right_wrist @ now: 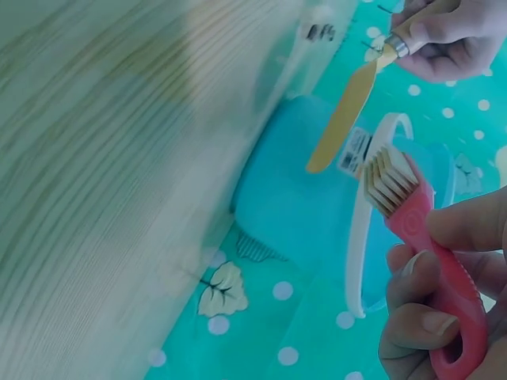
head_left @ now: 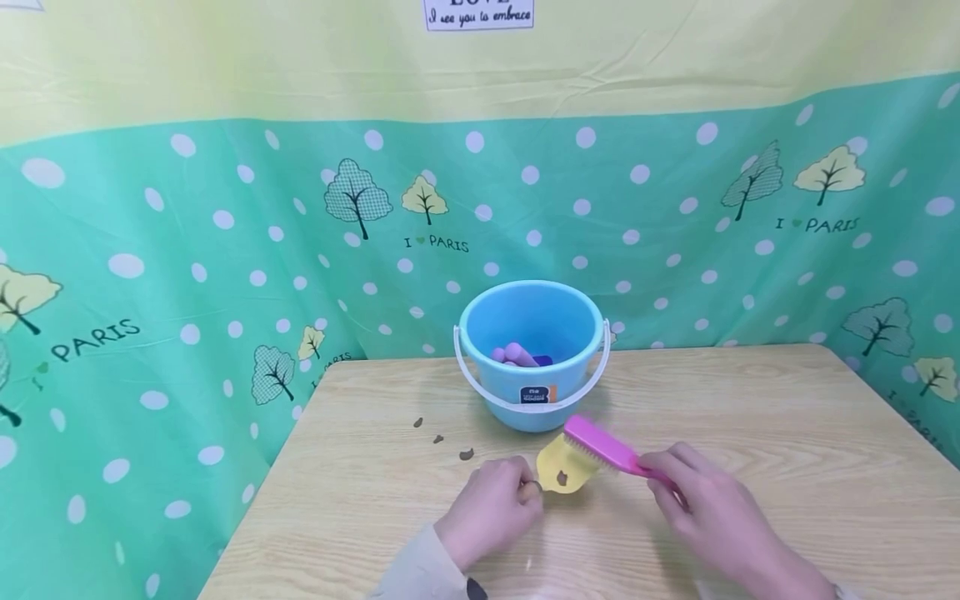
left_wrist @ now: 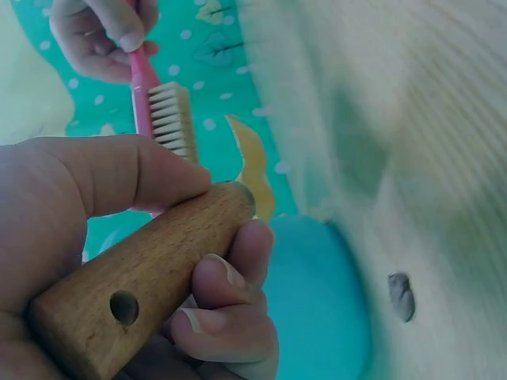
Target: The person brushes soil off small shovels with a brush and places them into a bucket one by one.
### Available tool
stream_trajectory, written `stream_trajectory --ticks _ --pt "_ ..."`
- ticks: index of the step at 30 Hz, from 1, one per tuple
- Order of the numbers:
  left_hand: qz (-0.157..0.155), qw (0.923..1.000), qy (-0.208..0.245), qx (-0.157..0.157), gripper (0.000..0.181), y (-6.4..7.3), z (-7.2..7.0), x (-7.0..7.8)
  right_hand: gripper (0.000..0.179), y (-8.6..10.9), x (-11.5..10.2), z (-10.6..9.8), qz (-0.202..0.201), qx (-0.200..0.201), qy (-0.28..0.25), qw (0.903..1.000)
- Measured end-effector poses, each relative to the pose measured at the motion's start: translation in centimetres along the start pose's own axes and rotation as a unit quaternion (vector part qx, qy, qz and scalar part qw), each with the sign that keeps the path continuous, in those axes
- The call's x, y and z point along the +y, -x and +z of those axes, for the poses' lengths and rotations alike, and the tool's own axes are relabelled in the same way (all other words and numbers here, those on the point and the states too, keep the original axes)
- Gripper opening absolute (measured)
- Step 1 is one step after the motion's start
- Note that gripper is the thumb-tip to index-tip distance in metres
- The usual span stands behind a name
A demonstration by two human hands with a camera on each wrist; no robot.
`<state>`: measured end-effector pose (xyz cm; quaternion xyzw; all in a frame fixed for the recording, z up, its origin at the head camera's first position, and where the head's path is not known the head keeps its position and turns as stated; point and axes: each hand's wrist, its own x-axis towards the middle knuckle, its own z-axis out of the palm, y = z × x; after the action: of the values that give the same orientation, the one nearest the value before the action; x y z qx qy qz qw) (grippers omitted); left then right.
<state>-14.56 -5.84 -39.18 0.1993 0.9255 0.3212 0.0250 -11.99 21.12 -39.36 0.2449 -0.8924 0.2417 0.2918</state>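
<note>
My left hand (head_left: 495,504) grips the wooden handle (left_wrist: 150,277) of a small yellow shovel (head_left: 555,458), its blade raised above the table. On the blade lies a brown clump (head_left: 562,478). My right hand (head_left: 701,504) holds a pink brush (right_wrist: 440,285) by its handle. The brush's pale bristles (left_wrist: 173,123) face down and overlap the blade's upper edge in the head view. Several small brown bits, one of them at the near end of the row (head_left: 467,454), lie on the table to the left of the shovel.
A light blue bucket (head_left: 558,379) with a white handle stands at the back of the wooden table (head_left: 360,517). Inside it are purple things (head_left: 517,354). Behind the table hangs a green and yellow curtain (head_left: 525,200) with dots and trees.
</note>
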Motion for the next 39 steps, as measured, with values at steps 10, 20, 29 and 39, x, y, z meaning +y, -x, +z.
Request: stream_trajectory --ticks 10,20,29,39 --pt "-0.023 0.9997 -0.005 -0.001 0.006 0.4 -1.3 -0.4 0.039 -0.2 -1.2 1.3 -0.022 -0.007 -0.025 0.9994" --pt "-0.055 0.9980 0.019 -0.024 0.006 0.4 -1.8 -1.0 0.036 -0.1 -2.6 2.6 -0.001 -0.041 -0.035 0.9985" --pt "-0.040 0.9990 0.011 -0.019 0.006 0.5 -1.5 -1.1 0.036 -0.1 -3.6 3.5 -0.004 -0.049 -0.033 0.9982" --pt "-0.045 0.9985 0.020 -0.023 0.005 0.7 -1.7 -1.0 0.031 0.2 -3.5 4.3 0.008 -0.052 -0.012 0.9985"
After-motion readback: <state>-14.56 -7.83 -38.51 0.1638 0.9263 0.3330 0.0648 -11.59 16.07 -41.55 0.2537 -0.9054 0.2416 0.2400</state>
